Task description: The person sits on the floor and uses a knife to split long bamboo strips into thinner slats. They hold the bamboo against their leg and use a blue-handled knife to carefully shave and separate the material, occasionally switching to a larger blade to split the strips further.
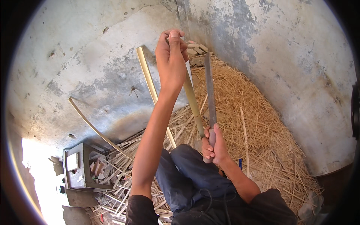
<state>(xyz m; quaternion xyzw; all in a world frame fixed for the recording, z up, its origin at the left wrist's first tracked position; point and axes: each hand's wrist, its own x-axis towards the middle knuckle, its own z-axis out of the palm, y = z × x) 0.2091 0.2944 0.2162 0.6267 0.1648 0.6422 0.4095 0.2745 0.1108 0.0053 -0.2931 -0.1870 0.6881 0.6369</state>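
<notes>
My left hand (171,62) is raised in the upper middle, its fingers curled and closed round the upper part of a greenish bamboo piece (193,103). The exact grip is partly hidden behind the hand. From there the bamboo slants down toward my right hand (217,148), which is closed round the handle of a long knife (210,90). The knife's dark, straight blade points up, beside the bamboo and to its right. Near my right fingers the lower part of the bamboo passes out of sight.
Left of my forearm, a pale bamboo strip (147,73) leans on the wall, and a thinner curved strip (93,127) stands farther left. A worn box (80,178) holds broken scraps. Shavings (240,90) and split strips cover the floor; bricks (197,48) lie in the corner.
</notes>
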